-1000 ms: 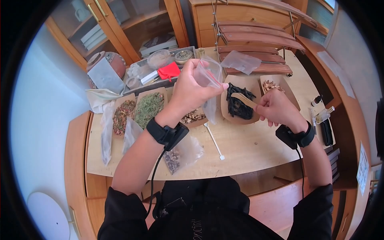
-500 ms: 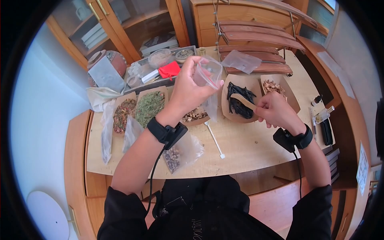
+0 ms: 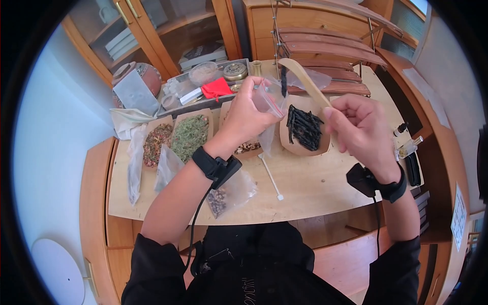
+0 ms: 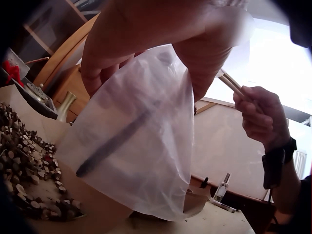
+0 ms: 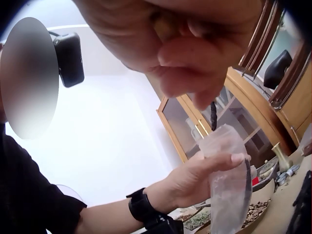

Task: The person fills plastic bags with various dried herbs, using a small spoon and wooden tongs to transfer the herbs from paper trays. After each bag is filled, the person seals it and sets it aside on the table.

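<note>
My left hand (image 3: pixel 243 113) grips a clear zip bag (image 4: pixel 161 175) by its mouth, thumb on the near side. Through the plastic, the left wrist view shows a dark stick (image 4: pixel 117 144) lying slantwise. Between thumb and fingers my right hand (image 3: pixel 363 127) holds curved wooden tongs (image 3: pixel 307 84), raised over the table. A black dried stick (image 3: pixel 283 84) hangs at their tip, close by the bag's mouth; the right wrist view has this stick (image 5: pixel 213 116) just above the bag's top edge. Below, more black sticks (image 3: pixel 305 129) lie heaped in a brown paper tray (image 3: pixel 300 151).
To the left stand paper trays of green herb (image 3: pixel 190 134), reddish dried bits (image 3: pixel 157 145) and woody slices (image 4: pixel 29 170). A white spoon (image 3: pixel 271 178) and a bag of dark round pieces (image 3: pixel 218 201) lie in front. Behind stands a slatted wooden rack (image 3: pixel 325 40); small bottles (image 3: pixel 409 147) stand right.
My right hand has lifted the tongs out of the black-stick tray, up and toward the bag, with one stick at the tip. The left hand, still holding the bag, has shifted slightly.
</note>
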`<state>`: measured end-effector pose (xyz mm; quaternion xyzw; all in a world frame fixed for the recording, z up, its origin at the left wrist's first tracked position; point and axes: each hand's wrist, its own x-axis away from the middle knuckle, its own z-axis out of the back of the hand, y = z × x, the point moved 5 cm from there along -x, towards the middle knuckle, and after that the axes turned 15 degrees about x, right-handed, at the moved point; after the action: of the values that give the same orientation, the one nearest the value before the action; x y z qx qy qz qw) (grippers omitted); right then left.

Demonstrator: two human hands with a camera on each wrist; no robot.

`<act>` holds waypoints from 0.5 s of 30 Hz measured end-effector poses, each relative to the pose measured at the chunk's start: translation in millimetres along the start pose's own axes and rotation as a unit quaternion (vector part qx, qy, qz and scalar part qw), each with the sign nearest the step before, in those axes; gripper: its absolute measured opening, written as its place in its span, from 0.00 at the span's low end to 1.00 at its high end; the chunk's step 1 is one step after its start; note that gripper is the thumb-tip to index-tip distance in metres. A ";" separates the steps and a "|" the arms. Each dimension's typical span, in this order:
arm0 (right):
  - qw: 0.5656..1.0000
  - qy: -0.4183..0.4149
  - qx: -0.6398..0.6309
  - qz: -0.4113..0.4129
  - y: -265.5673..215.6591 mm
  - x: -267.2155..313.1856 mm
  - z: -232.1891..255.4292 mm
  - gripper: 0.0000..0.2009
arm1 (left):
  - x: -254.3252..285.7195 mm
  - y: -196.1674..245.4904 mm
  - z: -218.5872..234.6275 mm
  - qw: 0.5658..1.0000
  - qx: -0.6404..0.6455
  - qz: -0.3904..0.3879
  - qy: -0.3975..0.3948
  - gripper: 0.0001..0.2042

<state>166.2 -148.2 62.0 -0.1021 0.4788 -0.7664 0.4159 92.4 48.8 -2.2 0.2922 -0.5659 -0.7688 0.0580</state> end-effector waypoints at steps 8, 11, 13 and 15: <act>0.989 0.062 0.094 0.094 11.4 -6.2 -15.7 0.08 | 2.6 6.7 -3.3 0.998 0.048 0.018 0.029 0.32; 0.988 0.030 0.106 0.104 14.4 -3.3 -20.3 0.08 | -5.3 -6.2 -0.2 0.995 0.091 -0.034 0.032 0.32; 0.987 0.025 0.121 0.100 15.3 -0.9 -19.8 0.08 | -4.4 -2.9 1.8 0.996 0.083 -0.024 0.026 0.31; 0.986 0.019 0.135 0.096 15.7 1.7 -18.8 0.08 | -3.6 0.8 2.6 0.997 0.075 -0.015 0.021 0.31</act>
<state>163.1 -140.3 39.0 0.0162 0.3865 -0.7824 0.4880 93.8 52.1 0.4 0.3201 -0.6166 -0.7184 0.0364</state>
